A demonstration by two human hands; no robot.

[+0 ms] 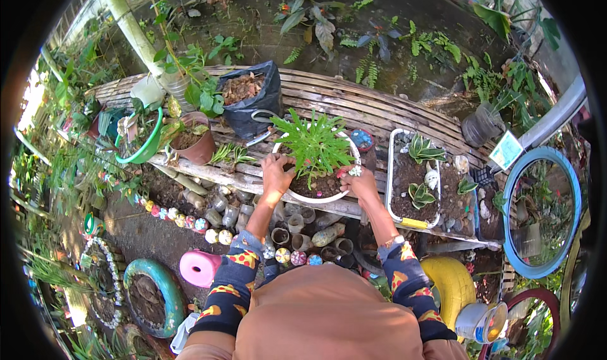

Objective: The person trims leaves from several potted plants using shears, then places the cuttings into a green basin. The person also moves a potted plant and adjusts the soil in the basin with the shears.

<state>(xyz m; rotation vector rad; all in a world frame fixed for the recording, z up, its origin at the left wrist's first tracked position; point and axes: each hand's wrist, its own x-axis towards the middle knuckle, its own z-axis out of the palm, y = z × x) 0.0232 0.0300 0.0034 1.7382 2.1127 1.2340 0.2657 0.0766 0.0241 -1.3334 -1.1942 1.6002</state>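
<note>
A round white pot (pixel 317 199) with dark soil stands on a bamboo slat bench (pixel 374 111) before me. A bushy green plant (pixel 315 144) with cut leaves grows in it. At the pot's left rim is my left hand (pixel 278 172), its fingers bent and thumb near the fingertips; whether it grips anything is unclear. My right hand (pixel 361 183) is closed on a small whitish-green rosette plant (pixel 354 170) over the right side of the pot. Something red shows beside those fingers. Small coloured pieces (pixel 319 194) lie on the soil.
Behind the pot stand a black grow bag (pixel 251 115) and a small container with blue content (pixel 362 139). A brown pot (pixel 201 146) and green basin (pixel 149 146) are left. Rectangular planters (pixel 390 189) stand right. Plastic bottles, a pink stool (pixel 200 268) and painted tyres (pixel 178 298) sit below.
</note>
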